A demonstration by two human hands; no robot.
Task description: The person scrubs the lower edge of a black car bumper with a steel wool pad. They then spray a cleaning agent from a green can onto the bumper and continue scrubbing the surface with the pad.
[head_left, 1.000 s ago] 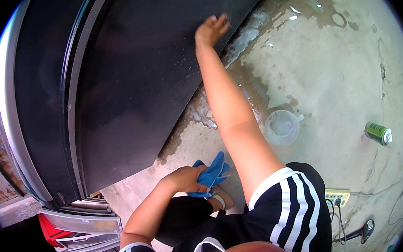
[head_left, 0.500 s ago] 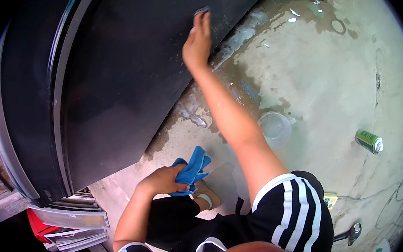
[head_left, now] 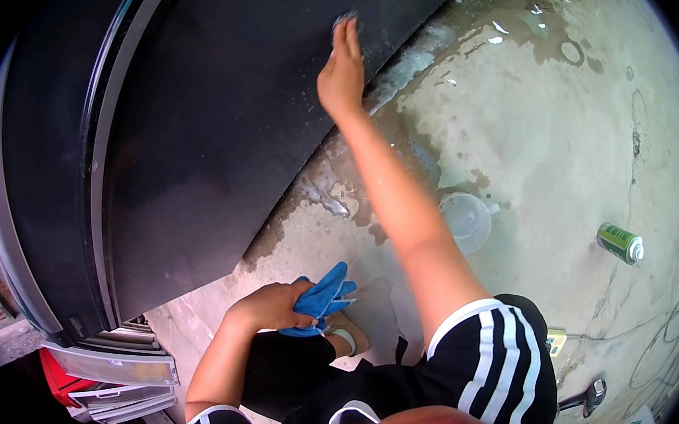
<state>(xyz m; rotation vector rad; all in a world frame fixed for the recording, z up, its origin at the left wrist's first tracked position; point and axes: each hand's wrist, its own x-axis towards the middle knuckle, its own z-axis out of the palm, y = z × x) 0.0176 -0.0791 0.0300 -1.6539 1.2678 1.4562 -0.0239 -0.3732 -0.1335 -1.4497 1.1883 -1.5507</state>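
My right hand (head_left: 341, 83) reaches far out against the dark side panel (head_left: 204, 119) of a large fridge-like cabinet. Its fingers press a small grey steel wool pad (head_left: 346, 18) flat on that surface; most of the pad is hidden under the fingertips. Pale specks and marks show on the panel around it. Close to my body, above my knee, my left hand (head_left: 277, 306) is closed round a crumpled blue cloth (head_left: 323, 293), which sticks out to the right of the fingers.
Wet patches and white scraps (head_left: 495, 39) lie on the concrete floor (head_left: 557, 139). A clear plastic jug (head_left: 466, 223), a green spray can (head_left: 620, 243), a cable (head_left: 668, 333) with a yellowish socket block (head_left: 555, 342), and a metal-headed tool (head_left: 594, 396) are at right. Grey-framed panels (head_left: 121, 373) are stacked lower left.
My right hand has shifted slightly right across the panel with the steel wool pad. The blue cloth has sagged a little in my left hand, which stays about where it was.
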